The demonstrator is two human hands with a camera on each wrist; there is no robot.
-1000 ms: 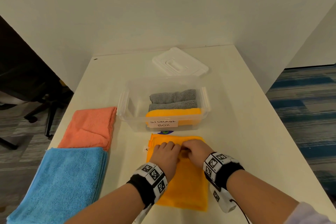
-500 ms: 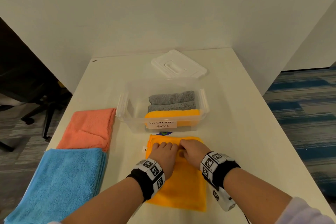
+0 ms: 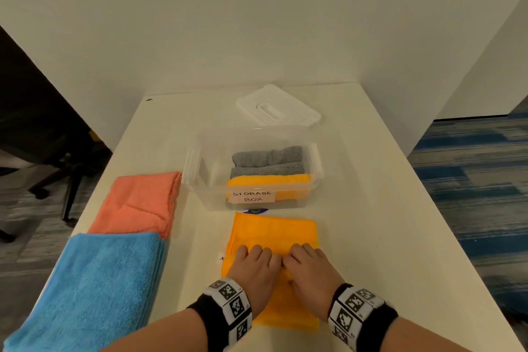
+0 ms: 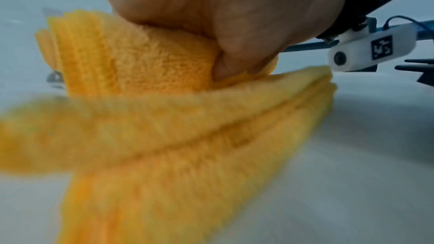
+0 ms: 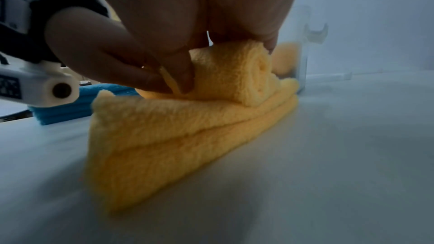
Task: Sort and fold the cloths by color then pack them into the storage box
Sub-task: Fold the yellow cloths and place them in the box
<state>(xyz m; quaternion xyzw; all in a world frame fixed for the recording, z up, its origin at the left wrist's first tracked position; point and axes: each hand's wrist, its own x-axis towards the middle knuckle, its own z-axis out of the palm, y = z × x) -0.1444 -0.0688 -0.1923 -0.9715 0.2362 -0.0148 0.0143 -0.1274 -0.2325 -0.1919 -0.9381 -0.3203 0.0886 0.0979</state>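
A yellow cloth (image 3: 274, 228) lies folded long on the table, just in front of the clear storage box (image 3: 194, 168). My left hand (image 3: 253, 261) and right hand (image 3: 307, 260) sit side by side across its middle. Their fingers curl round a rolled-up part of the cloth. In the left wrist view my left hand (image 4: 223, 62) grips the roll (image 4: 164, 66). In the right wrist view my right hand (image 5: 183, 73) pinches the roll (image 5: 234, 73) on top of the flat layers (image 5: 176, 136). In the box lie two grey cloths (image 3: 268, 157) and a yellow one (image 3: 268, 181).
A coral cloth (image 3: 137, 203) and a blue cloth (image 3: 94, 288) lie folded on the table's left side. The white lid (image 3: 277, 107) rests behind the box. The table's right edge drops to carpet; a wall stands behind.
Both hands have moved from the cloth's far end toward me to its middle, keeping their grip on the cloth. The head view has tilted a little.
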